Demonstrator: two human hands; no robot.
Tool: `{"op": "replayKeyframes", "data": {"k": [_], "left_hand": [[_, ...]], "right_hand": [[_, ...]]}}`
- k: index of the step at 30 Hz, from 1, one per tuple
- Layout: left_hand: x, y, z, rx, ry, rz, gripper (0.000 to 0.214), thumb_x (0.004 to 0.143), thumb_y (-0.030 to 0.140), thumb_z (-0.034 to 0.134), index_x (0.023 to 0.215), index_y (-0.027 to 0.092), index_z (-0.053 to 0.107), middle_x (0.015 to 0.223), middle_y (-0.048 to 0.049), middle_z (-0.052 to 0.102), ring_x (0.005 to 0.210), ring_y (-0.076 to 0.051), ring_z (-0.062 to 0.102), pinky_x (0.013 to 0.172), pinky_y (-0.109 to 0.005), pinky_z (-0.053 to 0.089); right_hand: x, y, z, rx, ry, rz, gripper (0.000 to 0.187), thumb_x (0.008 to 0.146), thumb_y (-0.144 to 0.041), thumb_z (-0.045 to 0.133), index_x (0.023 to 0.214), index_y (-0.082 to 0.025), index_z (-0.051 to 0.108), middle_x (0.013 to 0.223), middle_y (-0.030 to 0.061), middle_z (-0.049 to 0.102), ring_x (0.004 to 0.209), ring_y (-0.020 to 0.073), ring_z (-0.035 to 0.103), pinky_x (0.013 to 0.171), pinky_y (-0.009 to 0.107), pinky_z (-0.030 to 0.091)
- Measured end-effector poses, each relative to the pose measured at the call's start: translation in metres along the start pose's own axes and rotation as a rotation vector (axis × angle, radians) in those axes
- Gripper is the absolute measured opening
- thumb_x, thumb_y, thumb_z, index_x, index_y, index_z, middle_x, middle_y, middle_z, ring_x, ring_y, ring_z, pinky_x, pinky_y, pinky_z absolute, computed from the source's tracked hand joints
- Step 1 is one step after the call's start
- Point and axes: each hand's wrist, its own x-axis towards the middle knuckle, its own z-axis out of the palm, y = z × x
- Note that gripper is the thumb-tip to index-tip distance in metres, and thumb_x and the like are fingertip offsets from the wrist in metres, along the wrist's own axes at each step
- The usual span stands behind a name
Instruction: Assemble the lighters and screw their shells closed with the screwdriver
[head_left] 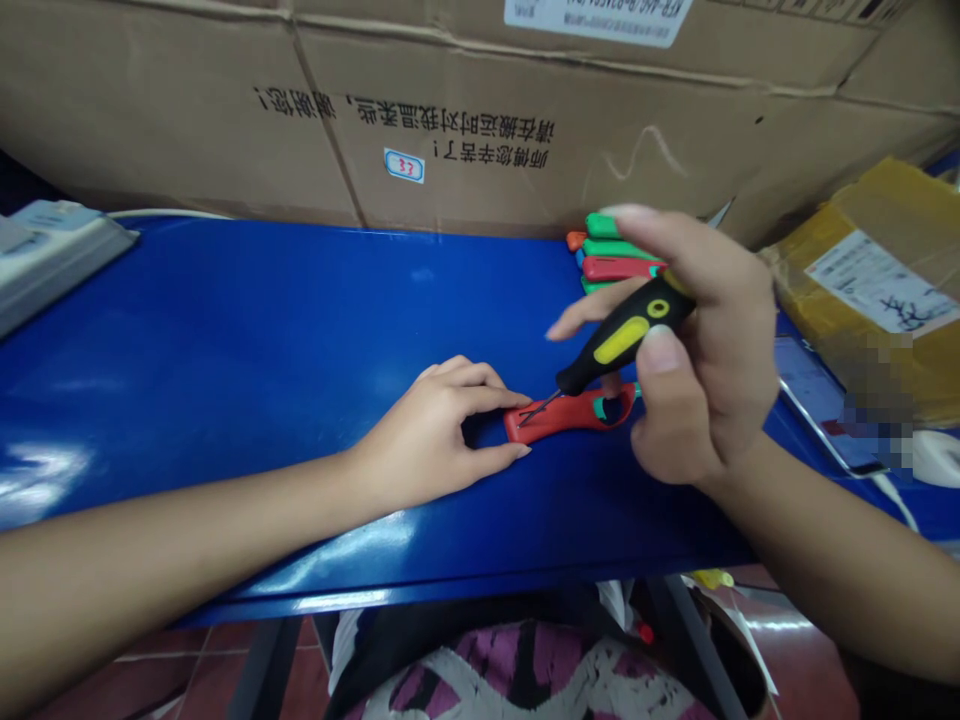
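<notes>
My right hand [705,350] grips a black and yellow screwdriver [622,335], its thin tip resting on the near end of a small red plastic tool [570,413] with a green insert. That red tool lies flat on the blue table [247,350]. My left hand [439,430] pinches its left end between thumb and fingers, holding it down. Behind my right hand sits a pile of similar red and green tools [611,255], partly hidden by my fingers.
Large cardboard boxes [465,110] stand along the back of the table. A white power strip [45,255] lies at the far left. A taped yellow-brown parcel [877,280] and a phone [817,400] lie at the right. The table's front edge is near my lap.
</notes>
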Motion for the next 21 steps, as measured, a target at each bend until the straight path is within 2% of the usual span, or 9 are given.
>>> {"op": "replayKeyframes", "data": {"k": [2, 3, 5, 7, 9, 12, 15, 18, 21], "left_hand": [[0.0000, 0.0000, 0.0000, -0.001, 0.003, 0.000, 0.032, 0.083, 0.030, 0.079, 0.113, 0.021, 0.074, 0.102, -0.0043, 0.071, 0.094, -0.021, 0.062, 0.089, -0.040, 0.049], [-0.0001, -0.0001, 0.0002, -0.002, 0.007, 0.001, 0.032, 0.083, 0.030, 0.079, 0.113, 0.021, 0.074, 0.103, -0.0042, 0.071, 0.095, -0.021, 0.062, 0.090, -0.040, 0.049], [-0.0002, -0.0003, 0.0007, -0.004, 0.014, 0.007, 0.031, 0.083, 0.030, 0.079, 0.113, 0.021, 0.074, 0.102, -0.0041, 0.071, 0.095, -0.021, 0.062, 0.091, -0.041, 0.049], [0.0000, -0.0002, 0.0008, -0.004, 0.014, 0.008, 0.030, 0.084, 0.029, 0.078, 0.113, 0.021, 0.074, 0.103, -0.0041, 0.071, 0.095, -0.022, 0.063, 0.091, -0.041, 0.049], [0.0003, 0.0001, 0.0006, -0.006, 0.010, 0.003, 0.031, 0.083, 0.030, 0.079, 0.112, 0.022, 0.074, 0.103, -0.0044, 0.072, 0.094, -0.022, 0.063, 0.090, -0.041, 0.049], [0.0005, 0.0006, 0.0004, -0.004, 0.003, -0.007, 0.031, 0.083, 0.031, 0.080, 0.112, 0.022, 0.074, 0.103, -0.0048, 0.071, 0.094, -0.022, 0.063, 0.089, -0.041, 0.049], [0.0002, 0.0000, 0.0012, 0.003, 0.005, 0.001, 0.031, 0.083, 0.030, 0.079, 0.113, 0.021, 0.074, 0.103, -0.0047, 0.071, 0.095, -0.022, 0.062, 0.089, -0.041, 0.049], [-0.0004, -0.0010, 0.0019, 0.007, 0.017, 0.021, 0.034, 0.083, 0.029, 0.079, 0.116, 0.021, 0.073, 0.106, -0.0048, 0.071, 0.096, -0.022, 0.063, 0.092, -0.042, 0.049], [-0.0007, -0.0010, 0.0014, 0.007, 0.017, 0.020, 0.034, 0.083, 0.029, 0.079, 0.116, 0.021, 0.073, 0.105, -0.0046, 0.071, 0.096, -0.022, 0.063, 0.092, -0.042, 0.049]], "right_hand": [[0.0004, -0.0026, 0.0005, 0.032, -0.015, 0.079, 0.054, 0.096, -0.023, 0.047, 0.149, -0.036, 0.047, 0.152, 0.0009, 0.051, 0.094, 0.0241, 0.073, 0.075, 0.041, 0.064], [0.0012, -0.0040, 0.0003, 0.006, -0.002, 0.035, 0.054, 0.094, -0.024, 0.054, 0.146, -0.035, 0.050, 0.147, 0.0018, 0.055, 0.089, 0.0231, 0.073, 0.069, 0.038, 0.063], [0.0033, -0.0060, -0.0010, -0.134, 0.048, 0.033, 0.049, 0.087, -0.031, 0.071, 0.135, -0.035, 0.062, 0.129, 0.0013, 0.068, 0.095, 0.0259, 0.072, 0.067, 0.037, 0.063], [0.0046, -0.0066, -0.0027, -0.235, 0.100, 0.022, 0.043, 0.083, -0.036, 0.077, 0.125, -0.036, 0.069, 0.115, 0.0008, 0.074, 0.096, 0.0273, 0.072, 0.070, 0.038, 0.063], [0.0043, -0.0062, -0.0035, -0.209, 0.106, 0.026, 0.038, 0.091, -0.037, 0.066, 0.129, -0.036, 0.067, 0.111, 0.0008, 0.075, 0.087, 0.0249, 0.073, 0.074, 0.039, 0.063], [0.0032, -0.0048, -0.0021, -0.080, 0.037, 0.095, 0.046, 0.099, -0.032, 0.047, 0.144, -0.034, 0.056, 0.117, 0.0022, 0.073, 0.086, 0.0230, 0.074, 0.080, 0.039, 0.062], [0.0047, -0.0021, -0.0002, -0.041, 0.034, 0.011, 0.048, 0.093, -0.027, 0.056, 0.141, -0.035, 0.058, 0.126, 0.0021, 0.069, 0.087, 0.0232, 0.073, 0.086, 0.041, 0.060], [0.0067, 0.0003, -0.0006, -0.080, 0.099, -0.110, 0.051, 0.081, -0.022, 0.073, 0.130, -0.036, 0.067, 0.113, -0.0008, 0.074, 0.084, 0.0238, 0.072, 0.081, 0.040, 0.061], [0.0063, -0.0015, -0.0020, -0.095, 0.114, -0.136, 0.049, 0.083, -0.024, 0.068, 0.131, -0.035, 0.068, 0.114, -0.0011, 0.076, 0.094, 0.0267, 0.073, 0.083, 0.041, 0.062]]}}
